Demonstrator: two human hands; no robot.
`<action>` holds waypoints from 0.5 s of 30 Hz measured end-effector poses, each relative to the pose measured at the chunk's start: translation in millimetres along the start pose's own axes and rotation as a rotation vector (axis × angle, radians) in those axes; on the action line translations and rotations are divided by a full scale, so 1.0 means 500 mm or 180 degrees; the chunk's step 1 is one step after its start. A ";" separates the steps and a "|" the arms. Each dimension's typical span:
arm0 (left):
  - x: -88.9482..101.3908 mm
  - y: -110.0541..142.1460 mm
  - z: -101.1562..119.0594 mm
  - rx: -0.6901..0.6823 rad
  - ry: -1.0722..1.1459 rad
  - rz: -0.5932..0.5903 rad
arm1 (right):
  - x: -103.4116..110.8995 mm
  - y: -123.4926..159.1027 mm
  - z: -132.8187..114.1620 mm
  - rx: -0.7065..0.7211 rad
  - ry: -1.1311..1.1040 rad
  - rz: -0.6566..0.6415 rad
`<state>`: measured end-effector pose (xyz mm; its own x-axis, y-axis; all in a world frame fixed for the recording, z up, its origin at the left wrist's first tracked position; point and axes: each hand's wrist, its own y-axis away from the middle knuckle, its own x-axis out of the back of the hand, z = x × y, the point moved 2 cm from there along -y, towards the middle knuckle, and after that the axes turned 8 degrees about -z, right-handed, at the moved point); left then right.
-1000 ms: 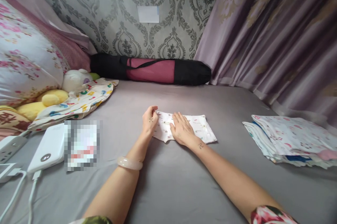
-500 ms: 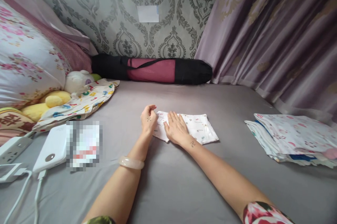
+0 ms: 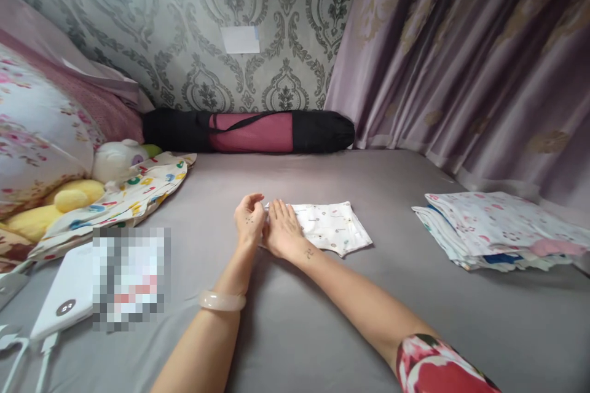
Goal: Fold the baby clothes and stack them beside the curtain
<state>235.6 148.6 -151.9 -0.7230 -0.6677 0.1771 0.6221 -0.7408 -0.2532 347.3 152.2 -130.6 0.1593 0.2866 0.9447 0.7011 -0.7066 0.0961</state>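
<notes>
On the grey bed sheet lies a folded white cloth (image 3: 329, 226) with small printed figures, its kind not clear. My right hand (image 3: 283, 230) rests palm down across its left part, fingers stretched out and side by side. At the cloth's left end is my left hand (image 3: 249, 221), turned on its side with the fingers curled in against that edge. The right hand hides much of the left end, and the left fingertips are only partly visible. Both hands nearly touch. A pale bangle (image 3: 222, 301) circles my left wrist.
A stack of folded printed cloths (image 3: 502, 227) lies to the right. Along the wall stretches a black and red long bag (image 3: 251, 131). At left are a white power bank (image 3: 69, 294) with a cable, a blurred packet (image 3: 138, 282), plush toys (image 3: 117, 159) and a patterned cloth (image 3: 157, 181).
My right hand has slid left over the cloth, towards my left hand, uncovering more of the middle. The whole view has shifted slightly. My left hand remains at the left edge.
</notes>
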 end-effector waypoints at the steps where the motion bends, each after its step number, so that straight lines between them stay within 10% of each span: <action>1: 0.001 -0.001 0.000 0.0007 0.0011 0.0021 | -0.005 -0.003 -0.006 0.0001 -0.0013 -0.0036; 15: 0.006 0.003 0.013 -0.0023 -0.0002 0.0123 | -0.007 -0.002 -0.016 0.0023 -0.0068 -0.0033</action>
<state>236.3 144.7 -145.6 -0.6983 -0.6959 0.1676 0.6475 -0.7139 -0.2666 340.4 146.8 -131.5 0.1669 0.3077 0.9367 0.7078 -0.6988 0.1035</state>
